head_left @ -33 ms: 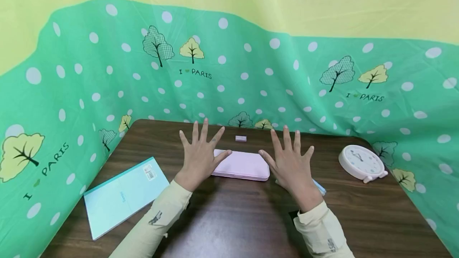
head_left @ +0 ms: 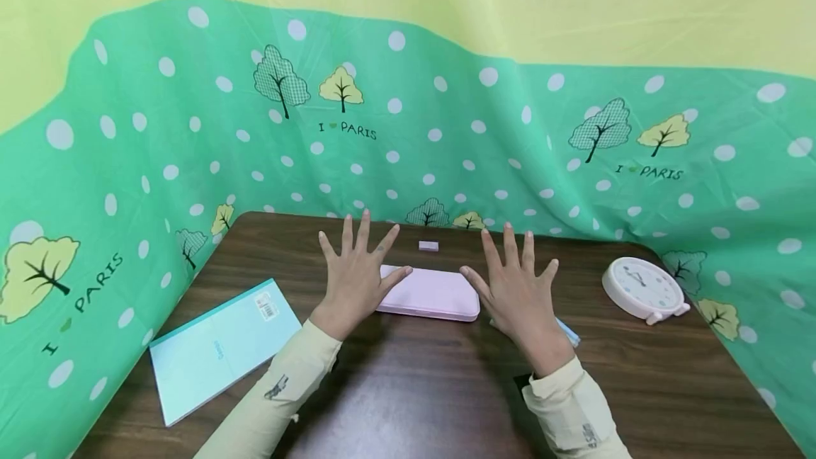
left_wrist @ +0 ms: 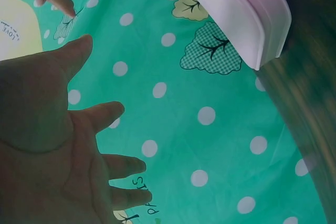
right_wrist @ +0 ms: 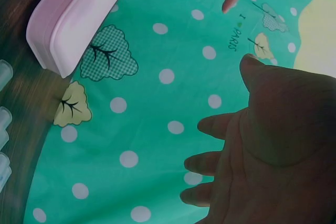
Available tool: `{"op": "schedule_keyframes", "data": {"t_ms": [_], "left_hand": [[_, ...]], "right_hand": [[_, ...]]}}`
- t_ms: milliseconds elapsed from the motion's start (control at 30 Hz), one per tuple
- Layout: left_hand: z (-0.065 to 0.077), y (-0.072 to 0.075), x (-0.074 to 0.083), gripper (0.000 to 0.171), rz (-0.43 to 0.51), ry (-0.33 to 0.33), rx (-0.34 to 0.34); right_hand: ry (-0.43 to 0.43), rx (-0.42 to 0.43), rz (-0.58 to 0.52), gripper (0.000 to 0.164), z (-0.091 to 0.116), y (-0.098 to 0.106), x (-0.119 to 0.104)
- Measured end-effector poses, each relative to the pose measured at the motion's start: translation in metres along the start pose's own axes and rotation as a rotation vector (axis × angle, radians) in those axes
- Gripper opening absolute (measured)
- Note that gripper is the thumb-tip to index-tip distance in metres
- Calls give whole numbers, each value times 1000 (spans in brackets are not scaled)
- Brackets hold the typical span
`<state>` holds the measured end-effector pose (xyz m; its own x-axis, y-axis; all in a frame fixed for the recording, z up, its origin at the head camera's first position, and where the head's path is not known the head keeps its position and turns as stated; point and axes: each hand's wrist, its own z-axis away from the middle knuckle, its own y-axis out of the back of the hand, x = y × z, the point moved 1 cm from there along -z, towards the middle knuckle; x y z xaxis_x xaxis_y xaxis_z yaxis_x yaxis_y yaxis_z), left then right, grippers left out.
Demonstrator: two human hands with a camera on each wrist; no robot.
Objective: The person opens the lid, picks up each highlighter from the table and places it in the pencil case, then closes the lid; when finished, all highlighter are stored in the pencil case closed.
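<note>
A: Currently, left hand (head_left: 357, 278) and right hand (head_left: 519, 292) both spread wide, fingers straight, holding nothing, hovering at either end of the flat pale-pink plastic pencil case with rounded corners (head_left: 428, 294). It lies shut at mid dark-brown wood surface (head_left: 408, 381).

B: Handling?

A: Judged light, rigid, smooth shell, likely a bit slippery. Best taken by the two short ends or pinched across the long edges.

B: Counts?

A: One case. One small pink eraser block (head_left: 428, 246) behind it. One teal softcover notebook (head_left: 219, 349) at left. One round white clock (head_left: 644, 289) at right. One light-blue pen-like item (head_left: 567, 333), mostly hidden under the right hand.
</note>
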<state>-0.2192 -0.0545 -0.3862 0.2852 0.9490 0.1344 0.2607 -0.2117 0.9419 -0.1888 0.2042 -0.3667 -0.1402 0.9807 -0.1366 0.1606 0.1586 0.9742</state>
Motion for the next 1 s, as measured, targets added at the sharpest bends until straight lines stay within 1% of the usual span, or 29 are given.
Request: {"op": "schedule_keyframes", "data": {"t_ms": [133,200,433,533,600,667,800,867,933,1000], "left_hand": [[0,0,-1,78,-1,6,-12],[0,0,-1,79,-3,10,-28],[-3,0,-3,79,-10,11,-31],[-2,4,-6,80,0,3,-64],[-2,6,-8,81,22,-30,-105],[-3,7,-11,88,61,-89,-165],[-8,4,-22,111,162,-235,-285],[-11,0,-28,119,230,-297,-328],[-14,-4,-34,122,308,-335,-373],[-16,-10,-40,121,375,-356,-427]], "right_hand": [[1,-8,0,80,0,-2,0],[-1,-9,-1,80,1,-4,1],[3,-5,-7,80,-1,-7,3],[12,-14,-17,80,-3,-7,3],[19,-34,-36,81,-4,-9,6],[36,-70,-80,82,-6,-11,12],[88,-171,-235,87,-14,-18,36],[113,-212,-308,91,-18,-23,50],[139,-236,-355,97,-21,-30,62],[167,-256,-404,105,-23,-37,70]]}}
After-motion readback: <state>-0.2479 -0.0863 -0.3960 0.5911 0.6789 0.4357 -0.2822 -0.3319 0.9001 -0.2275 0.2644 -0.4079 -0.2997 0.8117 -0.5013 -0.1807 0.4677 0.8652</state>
